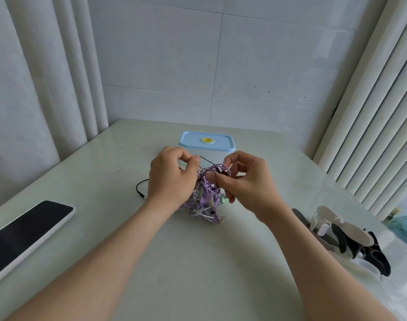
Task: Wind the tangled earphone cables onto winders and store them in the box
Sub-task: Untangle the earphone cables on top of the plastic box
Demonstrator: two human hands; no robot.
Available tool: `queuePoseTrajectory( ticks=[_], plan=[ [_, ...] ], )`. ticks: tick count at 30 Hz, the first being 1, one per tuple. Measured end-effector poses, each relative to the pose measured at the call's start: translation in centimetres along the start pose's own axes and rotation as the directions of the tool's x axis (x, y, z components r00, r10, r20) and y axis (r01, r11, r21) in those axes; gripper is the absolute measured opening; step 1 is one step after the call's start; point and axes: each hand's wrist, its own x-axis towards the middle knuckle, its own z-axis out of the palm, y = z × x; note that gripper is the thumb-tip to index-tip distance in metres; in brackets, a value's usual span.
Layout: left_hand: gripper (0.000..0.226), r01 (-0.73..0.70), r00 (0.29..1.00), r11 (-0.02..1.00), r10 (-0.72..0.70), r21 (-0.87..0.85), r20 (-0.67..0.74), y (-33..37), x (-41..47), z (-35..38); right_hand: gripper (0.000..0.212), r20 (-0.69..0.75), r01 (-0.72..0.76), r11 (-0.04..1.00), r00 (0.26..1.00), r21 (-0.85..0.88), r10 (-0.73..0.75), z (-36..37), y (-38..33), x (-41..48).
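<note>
I look down at a smooth, pale table [198,279] with a soft shine. In its middle lies the tangle of earphone cables [203,200]: thin, rubbery strands, mostly lilac with some white and black ones, knotted into a loose bunch. A small mint-green earbud [223,200] sticks out on its right side. The lower part of the bunch rests on the table and the upper part is lifted.

Both forearms reach forward, and the hands meet over the bunch with the wrists raised. The left hand [170,177] has its fingers curled, and the thumb and forefinger pinch a thin black cable [206,160], which runs straight and tight into the bunch. The right hand [249,181] is also curled and pinches the top of the tangle, where the lilac loops and a black strand cross. Which strand exactly is between these fingertips, I cannot tell.

Left of the left hand, a black lead bends over the table and ends in a metal jack plug [141,195].

Just behind the hands stands the box [207,141]. It is rectangular with rounded corners, has cloudy plastic walls, and its light blue lid with a round yellow sticker is on.

At the right edge, a heap of flat plastic winders [350,237], white and black, lies on the table. At the left lies a phone [24,237] with a dark glossy screen and a white rim.
</note>
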Motion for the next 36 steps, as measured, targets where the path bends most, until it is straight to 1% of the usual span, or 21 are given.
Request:
queuePoseTrajectory(
  ticks=[2,5,7,9,10,11,12,14,16,18,19,20,22,24,26,28,30,32,34,36],
  plan=[
    [0.026,0.028,1.0,1.0,-0.028,0.003,-0.013,0.1,0.0,-0.1,0.041,0.001,-0.003,1.0,1.0,0.0,0.003,-0.2,0.0,0.0],
    [0.029,0.134,0.991,0.99,-0.135,-0.046,-0.016,0.0,0.2,-0.7,0.044,-0.024,-0.013,1.0,1.0,-0.013,0.013,-0.5,0.1,-0.1],
    [0.029,0.23,0.973,0.97,-0.232,-0.079,-0.017,0.2,0.3,-0.9,0.035,-0.049,-0.022,0.999,0.998,0.028,0.024,-0.7,0.3,0.1],
    [0.026,0.33,0.942,0.931,-0.336,-0.157,-0.009,0.5,0.5,-1.0,0.016,-0.063,-0.062,0.993,0.996,0.104,0.069,-0.8,0.4,0.3],
    [0.026,0.36,0.93,0.907,-0.367,-0.217,0.006,0.6,0.5,-1.0,0.013,-0.053,-0.084,0.987,0.994,0.138,0.092,-0.8,0.5,0.4],
    [0.027,0.369,0.926,0.885,-0.376,-0.285,0.03,0.8,0.6,-1.0,0.014,-0.028,-0.105,0.981,0.993,0.16,0.111,-0.9,0.6,0.4],
    [0.027,0.36,0.93,0.863,-0.363,-0.354,0.059,1.1,0.6,-1.1,0.016,0.006,-0.126,0.977,0.992,0.169,0.127,-1.0,0.6,0.4],
    [0.026,0.312,0.95,0.836,-0.291,-0.452,0.118,1.4,0.7,-1.5,0.018,0.065,-0.148,0.973,0.988,0.176,0.139,-1.0,0.8,0.4],
    [0.021,0.267,0.962,0.832,-0.202,-0.486,0.182,1.6,0.7,-1.7,0.021,0.094,-0.165,0.965,0.984,0.202,0.149,-1.0,1.0,0.5],
    [0.011,0.238,0.967,0.842,-0.159,-0.484,0.198,1.7,0.5,-1.5,0.029,0.093,-0.184,0.956,0.982,0.227,0.166,-1.0,1.1,0.7],
    [0.007,0.234,0.969,0.854,-0.162,-0.465,0.188,1.6,0.5,-1.3,0.033,0.083,-0.189,0.954,0.981,0.234,0.174,-1.1,1.1,0.8],
    [0.011,0.231,0.97,0.872,-0.171,-0.433,0.172,1.6,0.4,-1.2,0.037,0.071,-0.189,0.953,0.982,0.238,0.177,-1.1,1.1,0.9],
    [0.028,0.232,0.969,0.9,-0.183,-0.369,0.164,1.4,0.1,-0.9,0.041,0.049,-0.174,0.956,0.985,0.236,0.167,-1.0,1.0,0.9],
    [0.042,0.236,0.966,0.906,-0.178,-0.352,0.188,1.2,0.0,-0.8,0.042,0.033,-0.133,0.967,0.991,0.219,0.129,-1.0,1.0,0.9],
    [0.055,0.223,0.964,0.914,-0.156,-0.338,0.215,1.0,-0.2,-0.8,0.036,-0.009,-0.082,0.979,0.996,0.186,0.085,-0.9,1.1,0.7],
    [0.067,0.18,0.967,0.937,-0.112,-0.299,0.23,0.8,-0.2,-0.8,0.025,-0.088,-0.046,0.988,0.994,0.144,0.059,-0.8,1.1,0.7],
    [0.074,0.108,0.971,0.968,-0.054,-0.227,0.231,0.6,-0.1,-0.9,0.012,-0.149,-0.032,0.995,0.988,0.098,0.046,-0.9,1.0,0.7],
    [0.08,0.04,0.969,0.987,0.0,-0.158,0.247,0.4,0.0,-0.9,0.009,-0.175,-0.05,0.996,0.983,0.069,0.061,-1.0,0.8,0.8],
    [0.076,0.001,0.967,0.994,0.027,-0.11,0.254,0.1,0.1,-0.9,0.015,-0.189,-0.062,0.998,0.98,0.032,0.067,-0.9,0.7,0.8],
    [0.056,-0.056,0.97,0.997,0.065,-0.047,0.236,-0.1,0.2,-1.0,0.016,-0.204,-0.008,0.987,0.979,-0.159,-0.025,-0.7,0.5,0.6]
  ],
)
